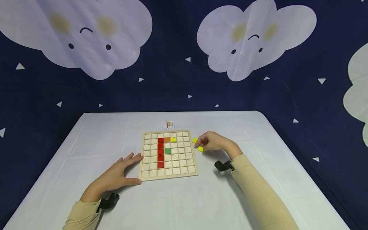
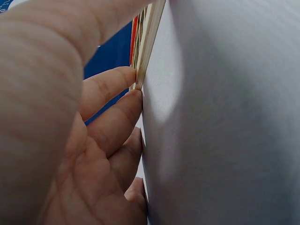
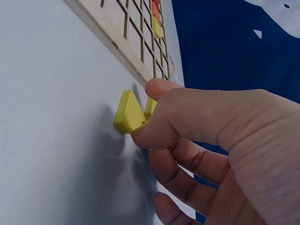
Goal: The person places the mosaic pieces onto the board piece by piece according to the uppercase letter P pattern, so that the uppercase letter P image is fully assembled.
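Note:
My left hand [image 1: 119,172] lies with fingers spread at the left side of a wooden grid board [image 1: 169,177]. Its fingertips touch the board's edge, and the thumb reaches the near left corner. On the board, several red squares [image 1: 160,152] form a column; an orange square [image 1: 167,140], a yellow piece with a rounded corner [image 1: 173,139] and a green square [image 1: 167,150] lie right of it. Off the right edge, my right hand [image 1: 214,141] reaches over two yellow pieces. Its thumb tip is right at the nearer yellow piece [image 3: 130,115]; the farther yellow piece [image 3: 150,108] is partly hidden behind the thumb.
A small printed grid card [image 1: 169,125] with a coloured pattern lies beyond the board. White cloth covers the table [image 1: 115,127], and a dark blue cloud-patterned backdrop [image 1: 169,64] hangs behind it. Each wrist wears a black camera [image 1: 108,201].

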`<state>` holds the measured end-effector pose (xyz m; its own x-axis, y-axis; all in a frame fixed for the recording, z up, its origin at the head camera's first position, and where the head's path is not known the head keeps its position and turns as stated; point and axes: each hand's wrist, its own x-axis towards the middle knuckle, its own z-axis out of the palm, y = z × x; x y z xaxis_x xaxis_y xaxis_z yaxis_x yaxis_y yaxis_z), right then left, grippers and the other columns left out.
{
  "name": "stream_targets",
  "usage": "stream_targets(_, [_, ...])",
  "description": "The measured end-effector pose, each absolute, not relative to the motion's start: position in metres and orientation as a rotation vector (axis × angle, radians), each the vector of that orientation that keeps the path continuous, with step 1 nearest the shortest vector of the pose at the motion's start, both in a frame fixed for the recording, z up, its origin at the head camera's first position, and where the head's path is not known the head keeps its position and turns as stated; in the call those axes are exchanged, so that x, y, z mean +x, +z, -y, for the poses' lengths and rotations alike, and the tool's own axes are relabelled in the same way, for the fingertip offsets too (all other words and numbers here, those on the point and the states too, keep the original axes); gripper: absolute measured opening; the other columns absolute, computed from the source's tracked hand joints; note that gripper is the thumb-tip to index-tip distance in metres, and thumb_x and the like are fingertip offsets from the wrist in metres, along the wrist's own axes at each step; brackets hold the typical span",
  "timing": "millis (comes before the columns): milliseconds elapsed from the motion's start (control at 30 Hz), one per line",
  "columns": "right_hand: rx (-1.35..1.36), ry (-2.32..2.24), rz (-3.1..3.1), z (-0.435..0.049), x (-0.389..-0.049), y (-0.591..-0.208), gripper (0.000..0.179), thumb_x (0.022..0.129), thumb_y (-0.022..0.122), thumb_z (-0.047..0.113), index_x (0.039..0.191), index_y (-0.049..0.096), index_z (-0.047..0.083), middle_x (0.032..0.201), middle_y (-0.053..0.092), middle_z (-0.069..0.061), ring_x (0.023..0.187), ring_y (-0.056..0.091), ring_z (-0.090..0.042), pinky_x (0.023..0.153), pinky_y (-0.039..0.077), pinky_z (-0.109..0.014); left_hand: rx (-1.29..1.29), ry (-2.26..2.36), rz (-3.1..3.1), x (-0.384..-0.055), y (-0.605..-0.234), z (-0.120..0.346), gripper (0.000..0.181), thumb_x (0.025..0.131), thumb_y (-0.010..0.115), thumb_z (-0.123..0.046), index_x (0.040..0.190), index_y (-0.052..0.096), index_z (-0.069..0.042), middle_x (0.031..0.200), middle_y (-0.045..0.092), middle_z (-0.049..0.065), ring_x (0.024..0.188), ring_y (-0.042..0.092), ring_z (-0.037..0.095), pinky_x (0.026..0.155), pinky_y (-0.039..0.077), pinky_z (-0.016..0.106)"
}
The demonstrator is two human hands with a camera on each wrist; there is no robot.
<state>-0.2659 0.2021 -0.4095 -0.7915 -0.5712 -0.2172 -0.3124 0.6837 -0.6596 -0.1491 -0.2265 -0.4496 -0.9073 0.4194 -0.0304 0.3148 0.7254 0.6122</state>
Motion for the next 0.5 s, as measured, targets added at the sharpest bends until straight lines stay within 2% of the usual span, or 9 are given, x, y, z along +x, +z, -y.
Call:
stream_targets(233, [-0.693, -0.840, -2.482, -0.208, -0.265, -0.414, 0.033, 0.083, 0.071, -0.009, 0.108, 0.083, 0.009, 0.084, 0.062, 0.005, 0.080, 0.054, -0.010, 0.073, 0.047, -0.023, 0.583, 0.937, -2.759, -0.148, -0.449, 0.226, 0.096, 0.078, 0.095, -0.046, 0.158, 0.054, -0.013, 0.168, 0.047, 0.016, 0.160, 0.030, 0.053, 0.127, 0.018, 0.078])
stream_targets(500, [-0.640, -0.865, -2.492, -0.217, -0.264, -0.418, 0.029, 0.084, 0.077, -0.004, 0.109, 0.082, 0.010, 0.085, 0.064, 0.004, 0.079, 0.056, -0.010, 0.073, 0.049, -0.023, 0.603, 0.936, -2.759, -0.147, -0.448, 0.226, 0.095, 0.078, 0.095, -0.045, 0.158, 0.054, -0.014, 0.168, 0.047, 0.016, 0.159, 0.031, 0.053, 0.127, 0.019, 0.078])
